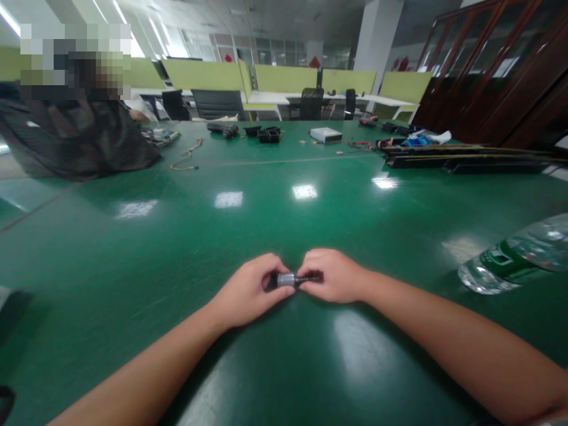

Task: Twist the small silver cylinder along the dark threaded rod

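Observation:
Both of my hands meet at the middle of the green table (186,242). Between the thumb and fingers of my left hand (251,290) is a small silver-and-black cylinder (286,279), lying roughly level. From its right end a thin dark shaft (314,278) points toward my right palm, and the fingertips of my right hand (335,276) pinch it close to the silver body. Its left end is partly hidden inside my left grip. The pictures do not show exactly what kind of part this is.
A clear water bottle (510,260) with a green label lies at the right. A dark bag (89,139) sits at the far left. Along the back are a white box (325,135), black parts (268,135), a thin cord (186,155) and long black strips (465,158).

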{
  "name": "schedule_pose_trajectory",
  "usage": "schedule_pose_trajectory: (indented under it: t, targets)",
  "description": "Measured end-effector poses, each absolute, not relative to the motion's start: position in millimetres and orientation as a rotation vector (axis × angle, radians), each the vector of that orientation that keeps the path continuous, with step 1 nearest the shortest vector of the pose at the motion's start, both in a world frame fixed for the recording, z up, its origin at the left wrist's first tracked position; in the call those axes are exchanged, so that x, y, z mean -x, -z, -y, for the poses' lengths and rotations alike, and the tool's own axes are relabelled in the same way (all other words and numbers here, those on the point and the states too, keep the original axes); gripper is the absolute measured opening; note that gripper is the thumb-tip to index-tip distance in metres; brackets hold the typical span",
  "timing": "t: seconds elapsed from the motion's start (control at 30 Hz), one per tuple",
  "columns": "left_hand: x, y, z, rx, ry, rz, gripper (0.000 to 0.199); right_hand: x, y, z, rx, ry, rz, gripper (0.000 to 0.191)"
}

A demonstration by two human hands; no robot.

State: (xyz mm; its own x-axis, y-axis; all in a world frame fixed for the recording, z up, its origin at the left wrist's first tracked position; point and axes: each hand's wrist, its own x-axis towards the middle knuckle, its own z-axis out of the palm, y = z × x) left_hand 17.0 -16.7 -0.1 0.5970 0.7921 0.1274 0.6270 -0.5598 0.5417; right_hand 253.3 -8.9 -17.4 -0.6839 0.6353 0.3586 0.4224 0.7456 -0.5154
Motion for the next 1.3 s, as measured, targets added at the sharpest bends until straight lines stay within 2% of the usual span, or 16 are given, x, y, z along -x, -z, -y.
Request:
schedule_pose_trajectory:
  t: [0.9,1.3]
  targets:
    - [-17.8,-2.4,17.0,-2.348,-0.506,-1.148,0.022,-261.0,19.5,5.2,0.817,-0.533,2.433,0.012]
    - [-17.4,-2.0,15.6,-2.364,-0.483,-1.129,0.024,-288.0,6.0,-3.4,0.886,-0.67,2.462,0.003]
